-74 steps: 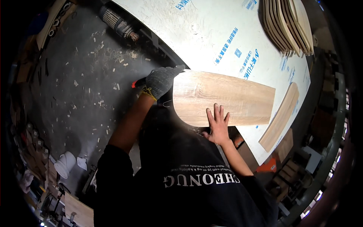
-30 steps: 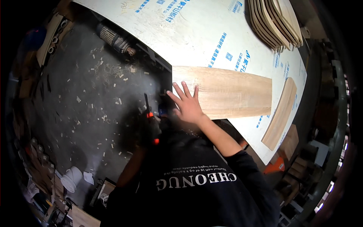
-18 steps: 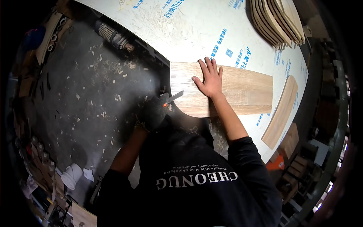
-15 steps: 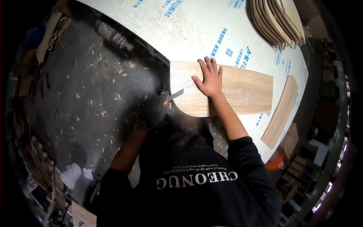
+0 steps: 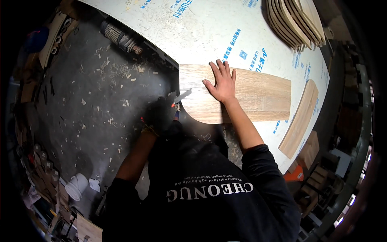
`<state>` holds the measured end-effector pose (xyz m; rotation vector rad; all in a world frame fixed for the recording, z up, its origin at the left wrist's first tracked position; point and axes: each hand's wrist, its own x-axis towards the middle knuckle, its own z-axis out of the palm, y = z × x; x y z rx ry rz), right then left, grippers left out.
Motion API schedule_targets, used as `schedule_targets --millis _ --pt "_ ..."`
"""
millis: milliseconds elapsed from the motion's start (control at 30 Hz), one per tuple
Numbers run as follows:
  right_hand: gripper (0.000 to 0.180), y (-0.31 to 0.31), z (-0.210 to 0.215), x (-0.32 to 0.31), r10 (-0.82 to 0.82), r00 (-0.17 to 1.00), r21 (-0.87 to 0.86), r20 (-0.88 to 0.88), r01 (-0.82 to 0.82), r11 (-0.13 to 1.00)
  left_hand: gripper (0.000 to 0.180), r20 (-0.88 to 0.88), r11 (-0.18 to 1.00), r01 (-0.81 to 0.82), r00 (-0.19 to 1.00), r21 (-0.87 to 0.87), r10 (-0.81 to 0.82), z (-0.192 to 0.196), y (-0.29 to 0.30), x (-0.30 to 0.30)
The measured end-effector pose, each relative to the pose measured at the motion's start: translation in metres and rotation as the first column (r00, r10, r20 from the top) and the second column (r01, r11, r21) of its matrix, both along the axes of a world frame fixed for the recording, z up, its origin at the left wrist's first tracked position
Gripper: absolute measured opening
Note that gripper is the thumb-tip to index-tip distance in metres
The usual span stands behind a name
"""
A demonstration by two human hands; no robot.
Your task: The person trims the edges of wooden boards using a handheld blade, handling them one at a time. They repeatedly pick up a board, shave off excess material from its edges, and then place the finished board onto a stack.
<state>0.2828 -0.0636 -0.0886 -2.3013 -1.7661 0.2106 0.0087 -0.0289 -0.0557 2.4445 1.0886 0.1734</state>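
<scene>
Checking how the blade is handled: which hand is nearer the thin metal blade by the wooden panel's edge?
Left. The gloved left hand grips the thin metal blade; the bare right hand lies flat on the light wooden panel, apart from it.

One flat wooden panel [image 5: 250,94], one curved strip [image 5: 300,119], one stack of curved boards [image 5: 296,20].

The wooden board [image 5: 250,94] lies on the table [image 5: 193,36], curved strips [image 5: 296,20] stacked behind.

A light wooden panel [image 5: 250,94] with one rounded corner is lying flat on the white table, overhanging its edge. A small knife [image 5: 181,97] with a grey blade is angling toward the panel's left end.
</scene>
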Motion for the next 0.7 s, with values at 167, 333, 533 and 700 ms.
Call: schedule_targets --millis 167,333,533,700 --pt "0.074 0.000 0.001 -0.001 0.009 1.000 -0.018 0.017 -0.009 1.000 0.044 0.069 0.997 -0.017 0.998 0.078 0.012 0.001 0.008 -0.002" --pt "0.074 0.001 0.002 -0.001 0.002 1.000 -0.014 0.018 -0.002 1.000 0.042 -0.018 0.992 -0.010 1.000 0.124 0.012 -0.005 0.015 0.001" --pt "0.074 0.001 0.003 -0.001 0.001 1.000 -0.017 0.019 0.000 1.000 0.037 -0.092 0.978 0.012 0.996 0.209 0.007 -0.011 0.014 0.002" --pt "0.072 0.001 0.005 -0.004 0.004 1.000 0.039 -0.018 -0.003 0.999 0.030 0.023 0.942 -0.023 1.000 0.335 0.016 -0.014 0.027 0.001"
